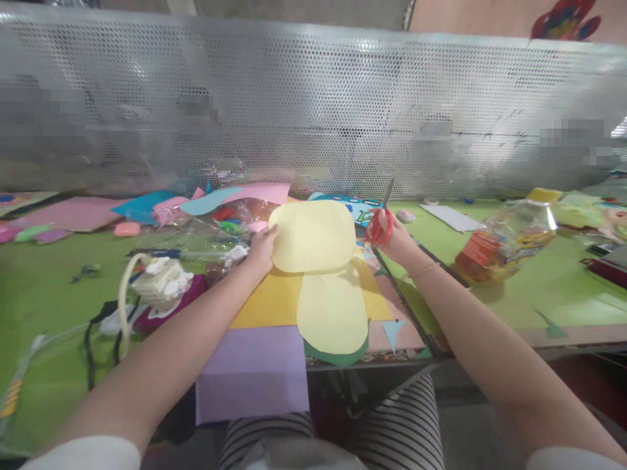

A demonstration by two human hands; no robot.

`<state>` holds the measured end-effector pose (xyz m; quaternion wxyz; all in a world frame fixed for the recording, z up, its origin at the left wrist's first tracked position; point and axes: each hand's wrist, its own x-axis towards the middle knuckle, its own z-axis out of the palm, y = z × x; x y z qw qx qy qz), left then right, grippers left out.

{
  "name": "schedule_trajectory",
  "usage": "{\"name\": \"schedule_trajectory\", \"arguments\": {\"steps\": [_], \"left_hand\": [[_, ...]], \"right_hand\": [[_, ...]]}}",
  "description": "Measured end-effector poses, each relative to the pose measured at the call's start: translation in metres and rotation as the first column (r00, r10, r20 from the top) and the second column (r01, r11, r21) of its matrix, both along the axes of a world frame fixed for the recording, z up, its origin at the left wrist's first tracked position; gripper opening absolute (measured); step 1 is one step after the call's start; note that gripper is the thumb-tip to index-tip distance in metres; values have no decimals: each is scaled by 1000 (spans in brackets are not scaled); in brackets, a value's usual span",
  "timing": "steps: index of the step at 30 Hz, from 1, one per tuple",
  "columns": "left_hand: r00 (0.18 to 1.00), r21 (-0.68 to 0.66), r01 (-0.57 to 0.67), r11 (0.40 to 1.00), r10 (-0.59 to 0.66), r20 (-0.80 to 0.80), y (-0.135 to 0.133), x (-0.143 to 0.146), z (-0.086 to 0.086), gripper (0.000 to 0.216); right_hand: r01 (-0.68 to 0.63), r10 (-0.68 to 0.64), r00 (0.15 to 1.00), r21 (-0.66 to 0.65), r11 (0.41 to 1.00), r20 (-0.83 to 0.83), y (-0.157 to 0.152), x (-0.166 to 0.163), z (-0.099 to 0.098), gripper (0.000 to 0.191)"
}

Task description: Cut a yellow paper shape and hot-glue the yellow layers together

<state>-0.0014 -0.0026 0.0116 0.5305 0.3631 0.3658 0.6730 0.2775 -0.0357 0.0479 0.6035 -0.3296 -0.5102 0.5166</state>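
My left hand (263, 249) grips the left edge of a pale yellow paper cutout (313, 235) with rounded corners, raised above the table. My right hand (389, 235) is closed round the red handles of a pair of scissors (380, 226), whose blades point up and away, apart from the paper. Beneath the held piece lies a second pale yellow cutout (333, 313), partly covered by it, over a green piece (337, 356) and orange-yellow sheets (267, 300). A purple sheet (252, 372) hangs over the table's front edge.
A plastic bottle with a yellow cap (509, 238) stands tilted at the right. Cords and a white plug block (164, 284) lie to the left. Pink sheets (73, 212), plastic wrap and coloured scraps line the back, before a perforated metal screen (313, 98).
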Motion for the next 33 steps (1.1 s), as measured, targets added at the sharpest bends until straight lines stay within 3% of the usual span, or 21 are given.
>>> {"name": "schedule_trajectory", "arguments": {"steps": [21, 29, 33], "left_hand": [[1000, 15, 11, 1000, -11, -25, 1, -1, -3, 18], [973, 48, -227, 973, 228, -21, 19, -8, -14, 9], [956, 85, -291, 953, 292, 10, 17, -9, -10, 9]], "right_hand": [[22, -22, 995, 1, 1000, 93, 0, 1, -2, 40], [62, -59, 992, -21, 998, 107, 6, 4, -6, 43], [99, -97, 993, -24, 995, 67, 7, 6, -5, 42]]}}
